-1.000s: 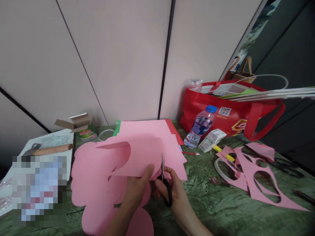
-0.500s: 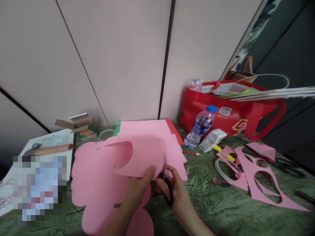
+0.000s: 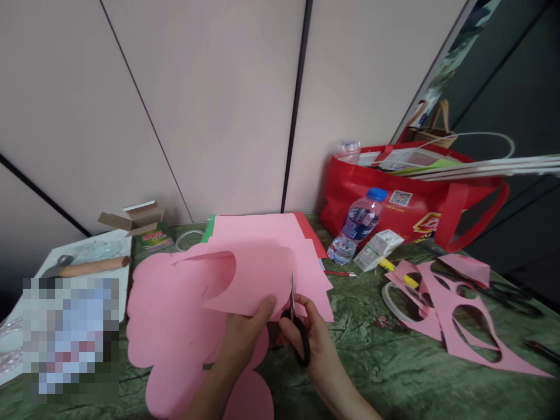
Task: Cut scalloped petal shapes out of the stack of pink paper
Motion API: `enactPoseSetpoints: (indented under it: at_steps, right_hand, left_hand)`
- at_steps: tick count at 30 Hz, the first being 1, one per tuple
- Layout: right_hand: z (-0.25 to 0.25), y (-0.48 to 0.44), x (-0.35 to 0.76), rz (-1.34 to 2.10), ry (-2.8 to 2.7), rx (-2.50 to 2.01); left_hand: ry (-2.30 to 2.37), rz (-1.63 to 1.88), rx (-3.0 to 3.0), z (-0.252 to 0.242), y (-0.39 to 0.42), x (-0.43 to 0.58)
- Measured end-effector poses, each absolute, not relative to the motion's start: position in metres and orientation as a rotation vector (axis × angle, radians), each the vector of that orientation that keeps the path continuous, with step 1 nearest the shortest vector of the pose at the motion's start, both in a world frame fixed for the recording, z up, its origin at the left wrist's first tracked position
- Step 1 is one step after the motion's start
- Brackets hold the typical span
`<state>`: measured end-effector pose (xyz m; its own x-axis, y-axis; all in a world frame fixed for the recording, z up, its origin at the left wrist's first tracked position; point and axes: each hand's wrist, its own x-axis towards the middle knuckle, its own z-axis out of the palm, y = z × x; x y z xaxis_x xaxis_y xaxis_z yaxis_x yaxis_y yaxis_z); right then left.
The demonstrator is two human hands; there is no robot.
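Note:
My left hand (image 3: 244,338) pinches the lower edge of a pink paper sheet (image 3: 245,280) and holds it up over the table. In my right hand (image 3: 312,344) are black-handled scissors (image 3: 296,326), fingers through the loops, with the blades pointing up into the sheet's right edge. Below the held sheet lie large pink cut-out petal shapes (image 3: 170,326). A stack of pink, red and green paper (image 3: 266,227) lies flat behind it.
On the green marbled table (image 3: 363,350): a water bottle (image 3: 356,230), a small white carton (image 3: 377,248), a red bag (image 3: 411,198), pink offcuts (image 3: 455,318) with a tape roll (image 3: 391,297), a second pair of scissors (image 3: 503,289), an open small box (image 3: 142,224), a wooden-handled tool (image 3: 87,266).
The scissors and my right hand have moved slightly right and up along the sheet's edge. The held sheet has shifted a little with them.

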<state>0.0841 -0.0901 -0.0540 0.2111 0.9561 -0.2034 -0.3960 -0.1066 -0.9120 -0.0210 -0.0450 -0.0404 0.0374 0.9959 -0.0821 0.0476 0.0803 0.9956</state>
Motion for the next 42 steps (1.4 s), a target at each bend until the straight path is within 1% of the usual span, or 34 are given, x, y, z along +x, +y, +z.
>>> enactPoseSetpoints:
  at_steps: [27,42]
  right_hand:
    - [-0.063,-0.091,0.085,1.281,-0.721,-1.125]
    - [-0.063,-0.091,0.085,1.247,-0.769,-1.154]
  left_hand:
    - [1.067,1.234,1.108,-0.046,-0.04,-0.019]
    - [1.029,1.236,1.016,-0.045,-0.04,-0.02]
